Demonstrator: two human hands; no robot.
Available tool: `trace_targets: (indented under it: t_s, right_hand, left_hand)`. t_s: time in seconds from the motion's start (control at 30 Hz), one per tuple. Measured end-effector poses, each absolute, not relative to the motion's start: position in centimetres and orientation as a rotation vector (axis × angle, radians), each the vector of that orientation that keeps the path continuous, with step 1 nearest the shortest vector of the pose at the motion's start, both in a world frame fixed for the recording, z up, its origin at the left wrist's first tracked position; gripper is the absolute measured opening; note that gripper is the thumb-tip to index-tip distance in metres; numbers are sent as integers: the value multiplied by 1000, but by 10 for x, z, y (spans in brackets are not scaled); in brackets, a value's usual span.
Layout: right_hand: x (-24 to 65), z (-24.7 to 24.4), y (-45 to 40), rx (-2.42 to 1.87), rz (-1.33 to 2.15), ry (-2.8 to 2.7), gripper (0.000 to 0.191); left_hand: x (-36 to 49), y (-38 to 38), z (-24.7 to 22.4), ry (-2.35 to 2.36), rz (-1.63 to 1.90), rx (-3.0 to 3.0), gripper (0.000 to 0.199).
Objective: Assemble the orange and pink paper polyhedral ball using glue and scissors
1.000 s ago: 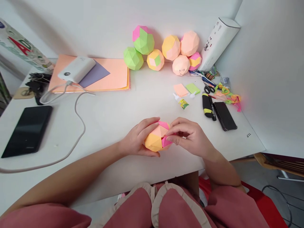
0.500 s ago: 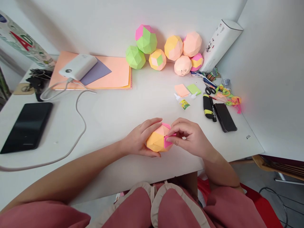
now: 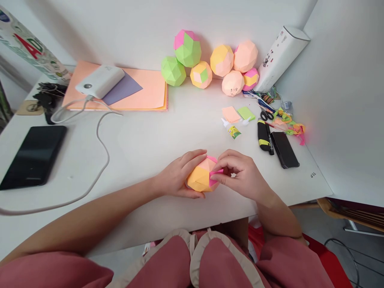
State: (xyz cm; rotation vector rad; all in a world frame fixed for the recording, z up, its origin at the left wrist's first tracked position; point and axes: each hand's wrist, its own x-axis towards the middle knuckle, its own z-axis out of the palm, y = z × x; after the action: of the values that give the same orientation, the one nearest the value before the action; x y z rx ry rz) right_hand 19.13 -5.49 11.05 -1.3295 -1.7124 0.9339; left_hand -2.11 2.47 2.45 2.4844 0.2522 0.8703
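A faceted paper ball [image 3: 199, 178] in orange, peach and pink is held just above the white desk near its front edge. My left hand [image 3: 180, 175] wraps round its left side, thumb below and fingers over the top. On the ball's right side, my right hand [image 3: 237, 172] pinches a bright pink paper flap [image 3: 216, 174] between thumb and fingertips. The flap sticks out a little from the ball, and its far end is hidden by my fingers.
Several finished paper balls [image 3: 188, 50] rest against the back wall. Beyond my hands lie a glue bottle [image 3: 233, 131] and sticky notes [image 3: 231, 114]. Scissors [image 3: 266, 115], a cutter [image 3: 264, 136] and a phone [image 3: 285, 149] are on the right. A tablet [image 3: 33, 157] and white cable [image 3: 103, 164] lie left.
The camera view has shifted slightly. Both hands keep their hold on the ball and the pink flap, and the flap's angle looks slightly different.
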Motion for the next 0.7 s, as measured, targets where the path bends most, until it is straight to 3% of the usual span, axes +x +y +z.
trace_targets:
  t_s: [0.27,0.7]
  right_hand:
    - [197,114,-55,-1343,1063,-1761,23]
    - [193,108,-55,-1398,977,-1747,20]
  left_hand:
    - [-21,24,23,290,847,2456,99]
    - [-20,20,21,323,853,2458,100]
